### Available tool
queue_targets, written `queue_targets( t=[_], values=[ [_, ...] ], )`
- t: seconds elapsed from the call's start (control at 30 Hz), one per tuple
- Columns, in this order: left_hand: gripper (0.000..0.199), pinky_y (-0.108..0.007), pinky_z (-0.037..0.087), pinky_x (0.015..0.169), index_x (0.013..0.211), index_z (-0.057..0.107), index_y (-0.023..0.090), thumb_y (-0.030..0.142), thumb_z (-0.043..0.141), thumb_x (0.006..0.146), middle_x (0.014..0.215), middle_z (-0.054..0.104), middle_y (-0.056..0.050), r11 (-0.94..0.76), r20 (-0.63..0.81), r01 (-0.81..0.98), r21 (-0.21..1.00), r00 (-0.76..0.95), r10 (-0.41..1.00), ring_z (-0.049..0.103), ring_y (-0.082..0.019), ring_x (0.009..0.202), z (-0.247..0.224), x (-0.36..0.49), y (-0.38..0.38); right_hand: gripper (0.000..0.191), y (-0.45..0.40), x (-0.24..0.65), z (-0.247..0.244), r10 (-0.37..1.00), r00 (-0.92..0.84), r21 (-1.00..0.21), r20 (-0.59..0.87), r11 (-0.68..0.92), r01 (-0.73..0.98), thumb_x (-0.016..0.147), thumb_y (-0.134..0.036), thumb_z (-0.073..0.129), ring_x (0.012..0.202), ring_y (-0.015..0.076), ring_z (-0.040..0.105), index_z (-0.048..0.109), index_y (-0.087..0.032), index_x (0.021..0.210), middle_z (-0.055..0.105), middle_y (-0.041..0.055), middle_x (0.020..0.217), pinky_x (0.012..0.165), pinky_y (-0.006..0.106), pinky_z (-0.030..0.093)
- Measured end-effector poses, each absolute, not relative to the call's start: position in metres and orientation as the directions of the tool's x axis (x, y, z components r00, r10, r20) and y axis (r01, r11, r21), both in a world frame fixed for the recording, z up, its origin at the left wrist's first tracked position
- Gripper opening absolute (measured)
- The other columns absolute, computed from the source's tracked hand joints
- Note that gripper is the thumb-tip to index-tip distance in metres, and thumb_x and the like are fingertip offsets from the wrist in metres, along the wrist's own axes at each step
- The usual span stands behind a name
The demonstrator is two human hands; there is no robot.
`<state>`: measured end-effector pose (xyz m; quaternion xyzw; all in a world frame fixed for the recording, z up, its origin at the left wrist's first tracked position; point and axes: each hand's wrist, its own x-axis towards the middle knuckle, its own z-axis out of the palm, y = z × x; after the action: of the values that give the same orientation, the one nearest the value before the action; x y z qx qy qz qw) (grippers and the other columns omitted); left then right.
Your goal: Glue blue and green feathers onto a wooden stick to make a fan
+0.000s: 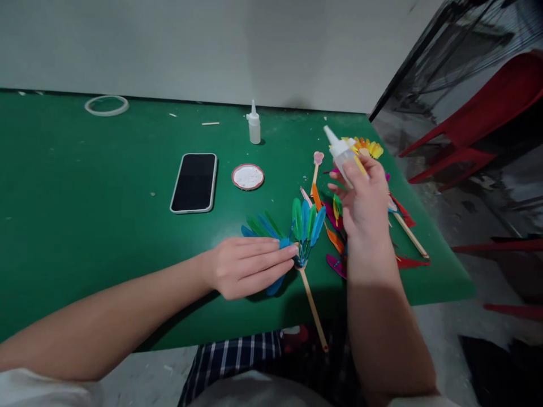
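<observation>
Hands: left hand (241, 268) closes over feathers (305, 217) at the stick's (313, 308) head, seemingly to steady them; right hand (365, 181) grips a bottle (340, 151), nozzle up, presumably against spills. Stick overhangs the surface (106, 226); phone (194, 183) lies beyond.

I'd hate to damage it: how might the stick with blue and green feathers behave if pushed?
The stick is straight and slim, so it is probably stiff and light. Its feathers look thin and fan out, so they would likely bend. The stick's bare end appears to overhang the table, so a bump there might swing it.
</observation>
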<state>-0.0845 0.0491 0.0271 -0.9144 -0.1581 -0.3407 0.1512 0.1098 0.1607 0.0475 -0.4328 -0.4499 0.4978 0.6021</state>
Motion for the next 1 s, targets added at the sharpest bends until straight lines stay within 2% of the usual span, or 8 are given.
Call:
queue_targets(
  t=[0.13,0.27,0.37,0.43,0.5,0.57,0.73,1.0],
  values=[
    [0.02,-0.026,0.05,0.085,0.098,0.06,0.015,0.014,0.051,0.079,0.104,0.063,-0.008,-0.877,0.704,0.481,-0.007,0.625,0.337,0.06,-0.014,0.095,0.02,-0.088,0.049,0.024,0.163,0.112,0.045,0.993,-0.121,-0.934,0.015,-0.029,-0.357,0.067,-0.033,0.06,0.08,0.0102,0.059,0.051,-0.025,0.088,0.061,-0.0026,0.089,0.07,0.027,0.05],
    [0.025,-0.027,0.052,0.079,0.101,0.058,0.018,0.014,0.055,0.077,0.104,0.063,-0.007,-0.82,0.769,0.554,0.143,0.459,0.444,0.062,-0.014,0.09,0.013,-0.09,0.051,0.028,0.168,0.114,0.042,0.994,-0.107,-0.939,-0.012,-0.048,-0.341,0.075,-0.047,0.046,0.071,0.0107,0.058,0.055,-0.022,0.084,0.06,-0.0011,0.076,0.067,0.029,0.049],
    [0.023,-0.026,0.053,0.074,0.1,0.058,0.017,0.012,0.055,0.077,0.1,0.065,-0.007,-0.8,0.805,0.558,0.22,0.359,0.472,0.062,-0.014,0.088,0.013,-0.088,0.053,0.032,0.171,0.115,0.041,1.0,0.029,-0.971,0.013,0.02,-0.24,0.075,-0.05,0.043,0.056,0.0089,0.053,0.056,-0.02,0.078,0.056,-0.0023,0.065,0.056,0.026,0.046],
    [0.023,-0.024,0.053,0.072,0.099,0.058,0.016,0.011,0.055,0.077,0.098,0.065,-0.008,-0.788,0.815,0.564,0.248,0.318,0.484,0.063,-0.014,0.087,0.017,-0.087,0.052,0.031,0.169,0.116,0.041,0.994,0.046,-0.993,0.101,0.103,-0.05,0.072,-0.049,0.051,0.05,0.0074,0.048,0.058,-0.019,0.074,0.053,-0.0036,0.06,0.05,0.023,0.041],
    [0.022,-0.025,0.053,0.073,0.098,0.059,0.015,0.011,0.055,0.077,0.099,0.065,-0.009,-0.786,0.814,0.575,0.226,0.332,0.476,0.062,-0.014,0.088,0.023,-0.087,0.051,0.03,0.164,0.114,0.043,0.983,-0.098,-0.973,0.158,0.172,0.155,0.067,-0.048,0.058,0.05,0.0069,0.045,0.06,-0.018,0.071,0.053,-0.0038,0.058,0.048,0.022,0.037],
    [0.022,-0.026,0.052,0.077,0.098,0.059,0.015,0.012,0.057,0.076,0.101,0.064,-0.009,-0.808,0.78,0.572,0.142,0.438,0.447,0.062,-0.015,0.09,0.026,-0.087,0.049,0.032,0.159,0.112,0.044,0.961,-0.244,-0.95,0.132,0.193,0.246,0.066,-0.048,0.059,0.052,0.0072,0.046,0.061,-0.017,0.073,0.054,-0.0032,0.06,0.048,0.022,0.035],
    [0.02,-0.029,0.051,0.083,0.097,0.06,0.018,0.014,0.056,0.077,0.104,0.064,-0.006,-0.822,0.704,0.569,0.015,0.578,0.413,0.061,-0.014,0.092,0.024,-0.088,0.047,0.035,0.151,0.111,0.052,0.979,-0.186,-0.978,0.084,0.116,0.173,0.068,-0.047,0.058,0.044,0.006,0.043,0.053,-0.023,0.093,0.051,-0.0061,0.058,0.042,0.02,0.033],
    [0.024,-0.027,0.048,0.087,0.099,0.06,0.014,0.016,0.058,0.075,0.105,0.063,-0.008,-0.831,0.65,0.541,-0.133,0.68,0.339,0.06,-0.015,0.095,0.021,-0.093,0.055,0.028,0.139,0.114,0.069,0.93,-0.329,-0.952,0.164,0.236,0.193,0.06,-0.04,0.068,0.049,0.0056,0.043,0.056,-0.018,0.073,0.052,-0.0042,0.061,0.042,0.019,0.034]
  ],
)
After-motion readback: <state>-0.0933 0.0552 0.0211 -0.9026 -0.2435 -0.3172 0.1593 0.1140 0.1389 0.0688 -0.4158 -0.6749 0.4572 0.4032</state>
